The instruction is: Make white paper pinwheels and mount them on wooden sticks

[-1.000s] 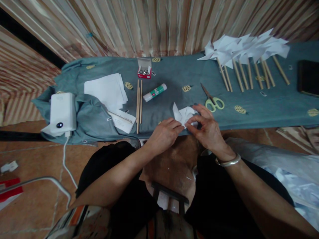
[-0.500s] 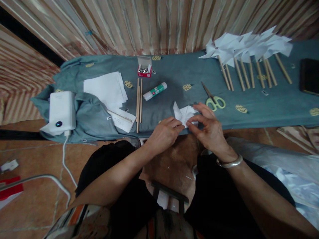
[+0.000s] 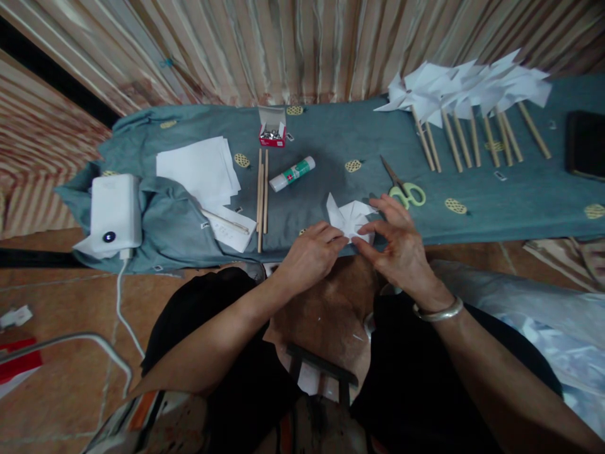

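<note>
A white folded paper pinwheel (image 3: 348,216) lies at the front edge of the cloth-covered table, its points fanned out. My left hand (image 3: 312,255) has its fingers closed on the lower left part of the paper. At the paper's right side is my right hand (image 3: 394,246), thumb and index finger pinching its lower edge while the other fingers reach over its upper right point. Scissors with green handles (image 3: 410,194) lie just beyond my right hand. Left of the paper are a glue stick (image 3: 292,174) and several thin wooden sticks (image 3: 260,202).
Finished-looking paper pinwheels on sticks (image 3: 467,88) lie at the back right, beside a dark device (image 3: 586,145). An open red box of metal pins (image 3: 272,135) stands at the back. Leftward are paper sheets (image 3: 196,167), a pen (image 3: 224,221) and a white power bank (image 3: 116,211) with a cable.
The view has shifted slightly, moving the table items a little leftward in the picture. Both hands remain at the paper with almost the same grip.
</note>
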Demonstrator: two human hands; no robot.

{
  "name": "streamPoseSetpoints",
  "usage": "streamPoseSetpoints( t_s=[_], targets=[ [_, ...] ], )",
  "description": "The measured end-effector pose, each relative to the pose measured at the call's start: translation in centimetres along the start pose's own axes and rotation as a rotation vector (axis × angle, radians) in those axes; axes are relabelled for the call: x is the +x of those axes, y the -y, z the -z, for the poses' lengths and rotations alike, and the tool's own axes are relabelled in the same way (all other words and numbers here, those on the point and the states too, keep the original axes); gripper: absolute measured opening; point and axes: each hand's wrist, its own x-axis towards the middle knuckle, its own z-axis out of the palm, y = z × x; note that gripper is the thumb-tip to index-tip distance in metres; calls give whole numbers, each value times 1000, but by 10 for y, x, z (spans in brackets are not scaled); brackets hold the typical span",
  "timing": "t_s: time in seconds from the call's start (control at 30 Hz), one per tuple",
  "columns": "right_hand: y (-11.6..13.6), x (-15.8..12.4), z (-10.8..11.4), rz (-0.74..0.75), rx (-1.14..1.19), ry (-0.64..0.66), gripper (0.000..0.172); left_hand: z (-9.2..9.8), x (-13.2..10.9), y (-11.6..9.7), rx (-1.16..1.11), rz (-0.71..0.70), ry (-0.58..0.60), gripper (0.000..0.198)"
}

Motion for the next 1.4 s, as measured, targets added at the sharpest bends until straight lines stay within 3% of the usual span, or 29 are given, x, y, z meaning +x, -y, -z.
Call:
streamPoseSetpoints(
  t_s=[0.2,1.4],
  targets=[
    [0,-3,-1,37,-56,11,20,0,1,0,-31,11,8,21],
    [7,-7,0,101,-95,52,17,-3,1,0,-30,-2,-29,23]
  ],
)
